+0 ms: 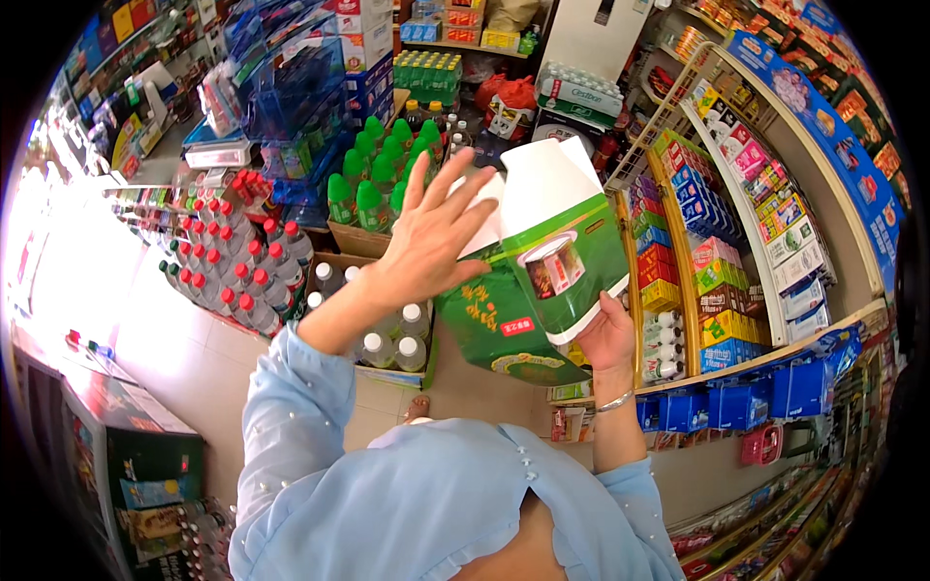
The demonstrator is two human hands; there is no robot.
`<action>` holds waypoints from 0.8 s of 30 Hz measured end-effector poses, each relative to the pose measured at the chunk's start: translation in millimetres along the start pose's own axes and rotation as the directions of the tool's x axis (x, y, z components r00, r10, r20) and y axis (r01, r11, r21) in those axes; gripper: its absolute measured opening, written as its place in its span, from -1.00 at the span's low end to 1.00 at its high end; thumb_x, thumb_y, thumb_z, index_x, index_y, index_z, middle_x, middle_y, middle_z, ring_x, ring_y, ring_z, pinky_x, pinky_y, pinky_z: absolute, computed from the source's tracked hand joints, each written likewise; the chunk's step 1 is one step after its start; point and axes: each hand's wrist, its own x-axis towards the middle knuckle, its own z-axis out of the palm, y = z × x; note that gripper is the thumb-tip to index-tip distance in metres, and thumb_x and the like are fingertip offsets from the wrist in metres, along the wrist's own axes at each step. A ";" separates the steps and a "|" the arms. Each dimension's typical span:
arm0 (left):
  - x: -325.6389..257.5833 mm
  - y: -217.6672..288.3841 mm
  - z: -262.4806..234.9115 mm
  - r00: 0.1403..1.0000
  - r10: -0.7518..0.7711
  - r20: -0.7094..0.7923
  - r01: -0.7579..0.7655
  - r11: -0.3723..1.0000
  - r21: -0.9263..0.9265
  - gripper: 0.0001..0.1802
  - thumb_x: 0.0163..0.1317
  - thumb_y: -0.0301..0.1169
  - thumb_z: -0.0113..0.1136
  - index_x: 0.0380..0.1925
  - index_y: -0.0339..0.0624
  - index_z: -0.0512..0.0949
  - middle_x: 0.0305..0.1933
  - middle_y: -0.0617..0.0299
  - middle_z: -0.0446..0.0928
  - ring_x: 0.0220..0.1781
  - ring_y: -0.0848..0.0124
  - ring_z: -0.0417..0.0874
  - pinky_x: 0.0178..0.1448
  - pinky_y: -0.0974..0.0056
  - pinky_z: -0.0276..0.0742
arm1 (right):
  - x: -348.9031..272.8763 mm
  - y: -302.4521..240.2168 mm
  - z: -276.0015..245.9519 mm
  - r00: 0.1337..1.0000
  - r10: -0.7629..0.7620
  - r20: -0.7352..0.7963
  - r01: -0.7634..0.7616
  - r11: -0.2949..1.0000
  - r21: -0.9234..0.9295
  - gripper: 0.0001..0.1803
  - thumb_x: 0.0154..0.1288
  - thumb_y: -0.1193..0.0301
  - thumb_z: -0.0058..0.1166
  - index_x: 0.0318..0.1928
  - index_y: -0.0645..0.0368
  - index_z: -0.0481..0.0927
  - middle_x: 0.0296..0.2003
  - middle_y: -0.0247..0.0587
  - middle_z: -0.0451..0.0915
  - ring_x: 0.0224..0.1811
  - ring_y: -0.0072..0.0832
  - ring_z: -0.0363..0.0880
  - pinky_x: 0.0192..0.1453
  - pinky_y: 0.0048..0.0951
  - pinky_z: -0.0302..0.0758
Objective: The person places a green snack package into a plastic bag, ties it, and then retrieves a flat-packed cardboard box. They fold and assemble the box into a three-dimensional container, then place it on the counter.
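Observation:
A green printed cardboard carton (523, 339) with white inner flaps is held up in front of my chest, tilted, its white flaps standing at the far end. My right hand (608, 332) grips its lower right edge, thumb on the near side and the other fingers partly hidden. Over the carton's left side my left hand (431, 223) is raised with fingers spread; whether it touches the carton I cannot tell. Just beyond that hand stand several green-capped bottles (373, 205). White-capped bottles (409, 353) sit in a box below my left wrist.
Red-capped bottles (242, 281) stand packed on the floor at left, with a dark green display case (145, 436) nearer. Shelves of small colourful boxes (717, 252) curve along the right, blue trays (741, 405) at their near edge. A counter (218, 153) lies far left.

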 end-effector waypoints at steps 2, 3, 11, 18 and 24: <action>1.5 -4.9 6.7 0.994 0.038 0.106 -0.039 0.999 0.009 -0.41 -0.37 -0.27 0.47 -0.24 -0.18 0.50 0.02 0.12 0.42 0.27 0.13 0.25 0.40 -0.19 -0.18 | -3.4 5.7 4.4 0.999 -0.003 0.048 0.004 1.000 -0.028 -0.56 0.32 0.49 -0.23 0.22 0.22 0.24 0.16 -0.15 0.39 0.21 -0.29 0.36 0.31 -0.16 0.26; 0.3 -7.1 11.1 0.981 0.034 0.191 -0.030 0.999 -0.023 -0.47 -0.36 -0.27 0.47 -0.30 -0.18 0.50 -0.06 0.14 0.45 0.22 0.16 0.31 0.40 -0.18 -0.16 | -3.4 7.2 -4.9 0.996 -0.031 0.080 0.040 0.992 -0.121 -0.53 0.37 0.37 -0.24 0.26 0.20 0.19 0.21 -0.11 0.32 0.25 -0.27 0.31 0.32 -0.11 0.24; -12.3 -14.8 38.5 0.973 0.035 0.229 0.003 0.986 -0.164 -0.66 -0.30 -0.30 0.45 -0.54 -0.17 0.49 -0.50 0.22 0.48 -0.21 0.24 0.48 0.19 0.04 0.18 | -21.7 24.0 -12.8 0.997 0.077 0.018 -0.062 0.905 -0.421 -0.39 0.25 0.23 0.08 0.23 0.17 0.22 0.12 -0.21 0.39 0.12 -0.40 0.42 0.08 -0.31 0.47; -15.4 -6.7 47.0 0.972 0.083 0.218 -0.045 0.984 -0.172 -0.73 -0.29 -0.34 0.43 -0.54 -0.12 0.56 -0.53 0.26 0.48 -0.23 0.28 0.46 0.11 0.11 0.19 | -15.7 36.1 22.2 0.981 -0.103 -0.166 0.026 0.912 -0.410 -0.56 0.24 0.51 0.03 0.14 0.23 0.33 0.00 -0.23 0.47 -0.02 -0.47 0.51 -0.03 -0.42 0.54; -22.8 3.0 52.5 0.974 0.118 0.193 -0.092 0.986 -0.140 -0.75 -0.29 -0.37 0.42 -0.56 -0.09 0.55 -0.52 0.29 0.46 -0.25 0.32 0.45 0.15 0.04 0.16 | -13.5 40.4 21.2 0.954 -0.226 -0.196 0.132 0.906 -0.403 -0.60 0.21 0.53 0.09 0.07 0.34 0.39 -0.03 -0.17 0.51 -0.04 -0.46 0.52 0.02 -0.43 0.50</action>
